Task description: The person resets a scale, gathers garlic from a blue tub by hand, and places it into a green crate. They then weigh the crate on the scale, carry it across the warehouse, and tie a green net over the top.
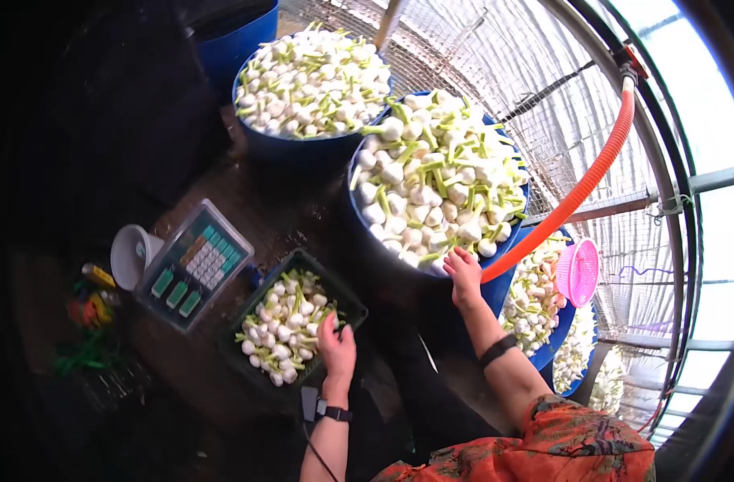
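Note:
My left hand is over the right side of a dark crate filled with garlic bulbs that have short green stems. Its thumb and fingers are apart, close to the bulbs; I see nothing clearly held. Farther right, my right hand is at the near rim of a large blue tub heaped with garlic. Its fingers look loosely bent and apart, near the outermost bulbs, with no bulb plainly in them. Each wrist wears a dark band.
A digital scale stands left of the crate, beside a white bucket. Another garlic-filled blue tub is at the back. An orange hose curves down along the right, near a pink basket and more garlic tubs.

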Tool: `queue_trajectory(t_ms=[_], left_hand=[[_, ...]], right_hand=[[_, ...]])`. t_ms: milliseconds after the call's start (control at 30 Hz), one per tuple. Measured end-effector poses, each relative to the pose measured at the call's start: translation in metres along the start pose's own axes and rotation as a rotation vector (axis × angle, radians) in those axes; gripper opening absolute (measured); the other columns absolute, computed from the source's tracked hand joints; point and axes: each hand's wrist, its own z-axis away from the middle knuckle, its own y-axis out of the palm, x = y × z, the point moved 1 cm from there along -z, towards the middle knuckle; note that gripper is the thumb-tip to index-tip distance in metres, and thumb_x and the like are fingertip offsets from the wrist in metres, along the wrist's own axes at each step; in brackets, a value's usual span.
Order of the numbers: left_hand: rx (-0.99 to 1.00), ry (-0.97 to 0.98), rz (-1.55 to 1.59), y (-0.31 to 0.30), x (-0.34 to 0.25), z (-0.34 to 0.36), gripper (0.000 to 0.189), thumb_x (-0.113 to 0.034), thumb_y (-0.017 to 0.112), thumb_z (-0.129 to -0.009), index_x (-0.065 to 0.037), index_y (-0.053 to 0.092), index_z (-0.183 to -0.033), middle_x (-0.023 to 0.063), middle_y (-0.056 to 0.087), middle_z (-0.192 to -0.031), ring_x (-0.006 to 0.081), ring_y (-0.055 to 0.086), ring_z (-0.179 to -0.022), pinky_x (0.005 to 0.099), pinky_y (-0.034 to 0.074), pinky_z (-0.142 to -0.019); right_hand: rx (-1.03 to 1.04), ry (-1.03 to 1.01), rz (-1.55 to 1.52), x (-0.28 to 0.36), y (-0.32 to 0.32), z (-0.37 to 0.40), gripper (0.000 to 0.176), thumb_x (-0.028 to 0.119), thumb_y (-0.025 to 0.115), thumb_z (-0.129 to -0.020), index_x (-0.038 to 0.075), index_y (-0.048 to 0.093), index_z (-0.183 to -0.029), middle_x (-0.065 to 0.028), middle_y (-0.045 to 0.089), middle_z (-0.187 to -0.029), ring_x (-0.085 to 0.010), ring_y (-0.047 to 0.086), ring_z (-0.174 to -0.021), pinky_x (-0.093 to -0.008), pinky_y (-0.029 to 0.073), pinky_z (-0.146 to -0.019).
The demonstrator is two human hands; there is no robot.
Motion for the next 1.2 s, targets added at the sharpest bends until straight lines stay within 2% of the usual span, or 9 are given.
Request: queue_trajectory(t_ms=[133,200,300,367,500,533,600,733,1200], left_hand=[[0.081,0.41,-0.082,0.081,-0.114,-0.087,0.04,-0.007,0.061,-0.082,-0.001,0.053,-0.122,0.0174,0.052,-0.125,0.0359,0.053,-0.111,0.0409,0.045,-0.095],[0.084,0.552,-0.205,0.129,-0.149,-0.131,0.043,-0.008,0.063,-0.08,-0.004,0.054,-0.122,0.0152,0.049,-0.131,0.0323,0.05,-0.118,0.0413,0.044,-0.095],[0.208,0.611,-0.398,0.203,-0.192,-0.184,0.053,-0.009,0.064,-0.077,-0.003,0.048,-0.127,0.0176,0.04,-0.137,0.0368,0.036,-0.128,0.0454,0.031,-0.106],[0.214,0.692,-0.588,0.237,-0.22,-0.208,0.061,-0.005,0.062,-0.076,-0.002,0.04,-0.132,0.021,0.033,-0.141,0.0396,0.028,-0.132,0.0463,0.024,-0.11],[-0.201,0.527,-0.353,0.265,-0.176,-0.276,0.049,0.002,0.053,-0.077,-0.001,0.042,-0.125,0.0252,0.042,-0.127,0.0416,0.037,-0.122,0.0485,0.027,-0.106],[-0.267,0.282,-0.448,0.26,-0.16,-0.289,0.04,0.001,0.056,-0.078,-0.001,0.047,-0.117,0.0226,0.048,-0.117,0.0396,0.046,-0.111,0.0477,0.037,-0.098],[-0.278,0.139,-0.516,0.24,-0.151,-0.304,0.032,-0.015,0.072,-0.074,-0.003,0.059,-0.102,0.0149,0.061,-0.099,0.0317,0.061,-0.084,0.0401,0.049,-0.076],[-0.287,-0.14,-0.418,0.241,-0.141,-0.307,0.038,-0.03,0.081,-0.066,-0.002,0.066,-0.088,0.0118,0.07,-0.08,0.0256,0.067,-0.077,0.0362,0.051,-0.073],[-0.127,0.146,-0.509,0.238,-0.131,-0.319,0.026,-0.032,0.067,-0.077,-0.007,0.074,-0.081,0.0183,0.066,-0.073,0.0358,0.064,-0.067,0.0411,0.05,-0.066]], right_hand=[[-0.003,0.337,0.177,-0.02,0.023,-0.079,0.086,0.04,0.075,-0.076,-0.005,0.035,-0.138,-0.0181,0.053,-0.125,-0.0246,0.051,-0.116,-0.034,0.041,-0.096],[-0.053,0.268,0.306,-0.021,0.043,-0.091,0.099,0.053,0.076,-0.069,0.005,0.031,-0.143,-0.0252,0.042,-0.136,-0.032,0.044,-0.125,-0.0393,0.037,-0.102],[-0.065,0.416,0.531,-0.011,0.056,-0.11,0.097,0.061,0.073,-0.065,0.024,0.032,-0.144,-0.0329,0.022,-0.143,-0.0451,0.034,-0.129,-0.0488,0.031,-0.105],[-0.075,0.467,0.608,-0.015,0.054,-0.116,0.089,0.058,0.072,-0.067,0.022,0.038,-0.141,-0.0306,0.028,-0.141,-0.0453,0.034,-0.128,-0.0484,0.031,-0.106],[-0.031,0.459,0.739,-0.025,0.042,-0.104,0.074,0.046,0.072,-0.073,0.022,0.044,-0.138,-0.024,0.037,-0.139,-0.0418,0.034,-0.129,-0.0468,0.03,-0.107],[-0.027,0.474,0.733,-0.022,0.043,-0.101,0.074,0.046,0.072,-0.073,0.022,0.044,-0.138,-0.024,0.037,-0.139,-0.0418,0.034,-0.129,-0.0468,0.03,-0.107],[-0.037,0.466,0.772,-0.023,0.044,-0.1,0.072,0.042,0.073,-0.074,0.021,0.044,-0.137,-0.0242,0.036,-0.138,-0.0433,0.032,-0.129,-0.0482,0.029,-0.108],[-0.039,0.406,0.719,-0.031,0.047,-0.096,0.074,0.04,0.074,-0.071,0.019,0.043,-0.135,-0.0266,0.03,-0.136,-0.0461,0.027,-0.127,-0.0515,0.027,-0.106],[-0.04,0.304,0.761,-0.035,0.052,-0.089,0.073,0.031,0.076,-0.071,0.02,0.042,-0.135,-0.0249,0.029,-0.136,-0.0452,0.028,-0.125,-0.0507,0.028,-0.106]])
